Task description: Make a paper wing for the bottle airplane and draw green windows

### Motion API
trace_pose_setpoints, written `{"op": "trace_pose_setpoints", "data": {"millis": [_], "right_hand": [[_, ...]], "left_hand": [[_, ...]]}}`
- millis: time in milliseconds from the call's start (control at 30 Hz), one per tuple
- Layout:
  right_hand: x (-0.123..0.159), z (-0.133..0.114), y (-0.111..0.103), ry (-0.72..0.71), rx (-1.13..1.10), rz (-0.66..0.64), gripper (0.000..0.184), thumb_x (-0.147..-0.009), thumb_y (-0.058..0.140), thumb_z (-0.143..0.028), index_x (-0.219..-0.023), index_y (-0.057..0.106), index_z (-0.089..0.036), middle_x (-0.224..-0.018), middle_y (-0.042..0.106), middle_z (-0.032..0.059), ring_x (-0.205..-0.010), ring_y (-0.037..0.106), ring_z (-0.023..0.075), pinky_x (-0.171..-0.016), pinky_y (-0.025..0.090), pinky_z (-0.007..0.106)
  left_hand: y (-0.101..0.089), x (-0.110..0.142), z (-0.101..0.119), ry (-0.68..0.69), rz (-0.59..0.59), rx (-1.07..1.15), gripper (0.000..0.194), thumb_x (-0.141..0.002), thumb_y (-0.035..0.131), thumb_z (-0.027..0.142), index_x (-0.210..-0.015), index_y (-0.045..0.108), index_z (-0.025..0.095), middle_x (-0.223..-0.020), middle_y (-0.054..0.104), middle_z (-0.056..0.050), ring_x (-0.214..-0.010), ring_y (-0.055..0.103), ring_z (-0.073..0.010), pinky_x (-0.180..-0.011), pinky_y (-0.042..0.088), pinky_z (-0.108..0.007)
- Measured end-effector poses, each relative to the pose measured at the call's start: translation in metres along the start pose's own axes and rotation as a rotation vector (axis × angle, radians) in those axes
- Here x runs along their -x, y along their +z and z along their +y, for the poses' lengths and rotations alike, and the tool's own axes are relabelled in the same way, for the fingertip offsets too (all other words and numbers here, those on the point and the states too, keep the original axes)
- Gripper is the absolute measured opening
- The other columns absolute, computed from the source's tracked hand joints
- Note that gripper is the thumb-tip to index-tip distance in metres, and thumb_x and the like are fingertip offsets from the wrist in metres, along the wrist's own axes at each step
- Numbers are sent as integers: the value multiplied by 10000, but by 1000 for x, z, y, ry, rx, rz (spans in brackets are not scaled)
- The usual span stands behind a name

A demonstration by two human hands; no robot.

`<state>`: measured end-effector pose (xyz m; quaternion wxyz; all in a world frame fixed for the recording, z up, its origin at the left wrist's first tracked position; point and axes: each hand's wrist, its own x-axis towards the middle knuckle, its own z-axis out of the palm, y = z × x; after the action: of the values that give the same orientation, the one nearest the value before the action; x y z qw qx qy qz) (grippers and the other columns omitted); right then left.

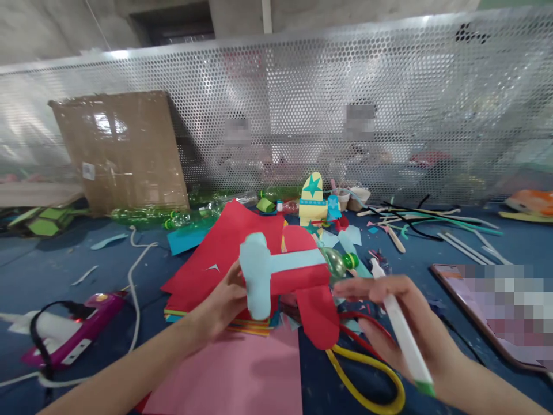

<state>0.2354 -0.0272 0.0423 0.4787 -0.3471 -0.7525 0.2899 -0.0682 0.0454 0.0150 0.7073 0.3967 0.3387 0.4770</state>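
My left hand (224,302) is closed around the tail end of a toy plane (298,280), made from a green plastic bottle wrapped in red paper. The plane has red paper wings, a light blue stripe along the body and a light blue tail piece (258,276). Its bottle neck and green cap (350,261) point to the right. Between the fingers of my right hand (415,311) sits a white marker (404,337) with a green end, slanting down to the right. My right fingertips are close to the bottle's neck end; whether they touch it I cannot tell.
Red sheets (203,271) and a pink sheet (259,374) lie under the plane. A yellow loop (395,386) and scissors-like red handle lie nearby. A phone (488,323) rests at right, a purple power strip (82,328) at left. Bottles, straws and a yellow paper model (311,199) stand behind.
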Motion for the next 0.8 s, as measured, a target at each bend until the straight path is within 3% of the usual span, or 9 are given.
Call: {"op": "trace_pose_setpoints", "data": {"millis": [100, 200, 267, 533, 633, 733, 800], "right_hand": [[4, -3, 4, -178, 275, 11, 287, -880, 589, -82, -937, 410, -300, -986, 710, 23, -832, 742, 169, -755, 598, 269], [2, -3, 9, -287, 443, 55, 192, -899, 563, -114, -937, 442, -258, -960, 683, 55, -791, 724, 162, -710, 588, 247], [-1, 0, 15, -257, 472, 74, 182, -907, 544, -104, -955, 446, -250, -928, 650, 46, -765, 700, 147, -693, 580, 237], [-8, 11, 28, -169, 429, 144, 187, -890, 538, -93, -912, 443, -253, -808, 600, -10, -660, 637, 117, -652, 542, 214], [-7, 11, 27, -150, 420, 115, 173, -900, 538, -108, -937, 456, -255, -822, 611, -6, -667, 644, 118, -648, 537, 209], [-6, 12, 26, -122, 431, 103, 187, -894, 548, -101, -951, 464, -259, -848, 621, 0, -705, 668, 131, -683, 542, 224], [-6, 12, 24, -113, 434, 93, 187, -896, 553, -105, -956, 466, -259, -845, 624, -4, -709, 673, 132, -697, 541, 225]], "left_hand": [[4, 15, -9, -43, -140, -26, 560, -672, 770, 138, -1171, 676, 377, -939, 696, 27, -741, 656, -163, -668, 542, -260], [11, 24, -11, -36, -208, -50, 669, -670, 796, 110, -1252, 634, 397, -1193, 672, 12, -892, 662, -177, -659, 512, -225], [14, 24, -11, -23, -286, -86, 653, -683, 805, 109, -1251, 631, 381, -1260, 652, -10, -1067, 635, -211, -751, 514, -234], [1, 22, -27, 30, -365, -312, 741, -734, 754, 114, -1371, 474, 369, -1389, 548, -64, -1139, 609, -231, -872, 523, -341], [3, 30, -22, 87, -383, -489, 816, -751, 695, 38, -1438, 384, 350, -1368, 560, -99, -1184, 598, -253, -936, 510, -378], [8, 36, -13, 102, -403, -655, 980, -694, 735, 43, -1497, 270, 357, -1441, 505, -112, -1295, 527, -318, -1001, 493, -430], [10, 38, -10, 130, -391, -752, 967, -694, 744, 68, -1490, 278, 358, -1471, 480, -108, -1316, 509, -332, -1017, 488, -443]]}}
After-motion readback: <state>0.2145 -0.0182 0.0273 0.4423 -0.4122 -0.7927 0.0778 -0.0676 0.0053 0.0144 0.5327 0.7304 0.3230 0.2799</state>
